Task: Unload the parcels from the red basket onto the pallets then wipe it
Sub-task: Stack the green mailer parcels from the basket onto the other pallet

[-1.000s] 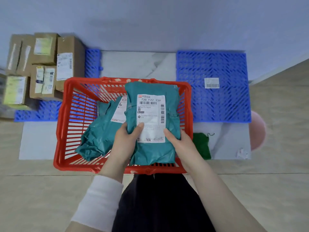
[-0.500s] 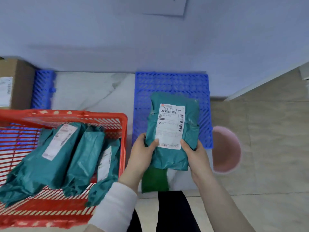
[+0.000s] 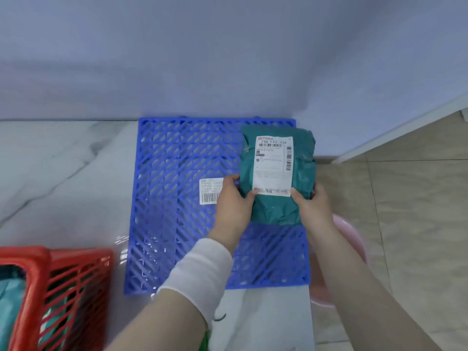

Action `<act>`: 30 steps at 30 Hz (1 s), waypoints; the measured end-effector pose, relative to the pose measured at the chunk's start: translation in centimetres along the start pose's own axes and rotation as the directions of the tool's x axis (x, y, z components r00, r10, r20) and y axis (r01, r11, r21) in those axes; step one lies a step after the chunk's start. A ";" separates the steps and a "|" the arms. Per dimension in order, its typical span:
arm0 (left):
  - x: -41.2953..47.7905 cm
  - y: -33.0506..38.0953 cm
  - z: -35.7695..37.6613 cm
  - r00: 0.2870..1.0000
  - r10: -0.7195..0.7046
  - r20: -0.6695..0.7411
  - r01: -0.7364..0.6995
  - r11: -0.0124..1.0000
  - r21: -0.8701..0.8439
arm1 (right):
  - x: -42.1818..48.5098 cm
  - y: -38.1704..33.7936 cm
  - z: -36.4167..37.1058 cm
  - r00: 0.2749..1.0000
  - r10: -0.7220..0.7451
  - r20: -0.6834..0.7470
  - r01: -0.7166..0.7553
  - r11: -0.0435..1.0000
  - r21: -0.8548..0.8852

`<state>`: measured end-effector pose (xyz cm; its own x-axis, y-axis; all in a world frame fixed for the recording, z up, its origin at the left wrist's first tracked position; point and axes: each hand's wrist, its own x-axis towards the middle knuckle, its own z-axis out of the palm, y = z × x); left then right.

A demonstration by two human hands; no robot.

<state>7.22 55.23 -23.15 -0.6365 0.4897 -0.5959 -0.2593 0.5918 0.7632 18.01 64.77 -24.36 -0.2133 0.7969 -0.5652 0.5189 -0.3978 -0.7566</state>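
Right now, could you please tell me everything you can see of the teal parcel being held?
The teal parcel is a soft, crinkled plastic mailer bag, folded over on itself. A white shipping label with barcodes faces up. It lies over the far right corner of the blue pallet, its right edge overhanging slightly. The left hand and right hand each keep a grip on its near end, thumbs on top.

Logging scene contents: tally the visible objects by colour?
Teal: 2, held parcel, parcel in basket
Blue: 1, pallet
Red: 1, basket
Pink: 1, basin
Total: 5
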 end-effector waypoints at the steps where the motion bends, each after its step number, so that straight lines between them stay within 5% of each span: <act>1: 1.2 -0.2 0.5 1.000 0.011 -0.004 -0.011 0.999 0.043 | 1.5 0.4 0.3 1.000 -0.019 -0.010 0.019 0.999 -0.033; 8: 6.1 -1.0 1.9 0.994 0.072 -0.079 -0.060 0.989 0.136 | 6.1 1.4 2.4 0.986 -0.160 -0.050 0.147 0.970 -0.195; 16: 5.2 -1.6 1.3 1.000 -0.001 -0.027 0.002 0.999 0.048 | 5.2 2.1 2.5 0.981 -0.162 -0.103 0.142 0.974 -0.175; 20: 1.2 -1.3 -0.4 0.996 -0.002 -0.089 0.010 0.996 0.090 | 0.3 1.9 1.7 0.971 -0.142 -0.191 0.077 0.947 -0.313; 30: -15.9 0.3 -11.8 0.949 0.302 -0.086 -0.217 0.830 0.513 | -19.4 -2.2 4.0 0.931 -0.364 0.036 0.347 0.846 -0.404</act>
<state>8.68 40.05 -10.48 -0.7454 0.5882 -0.3138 0.2956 0.7135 0.6352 17.67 48.39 -13.07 -0.4171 0.8703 -0.2618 0.6998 0.1237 -0.7036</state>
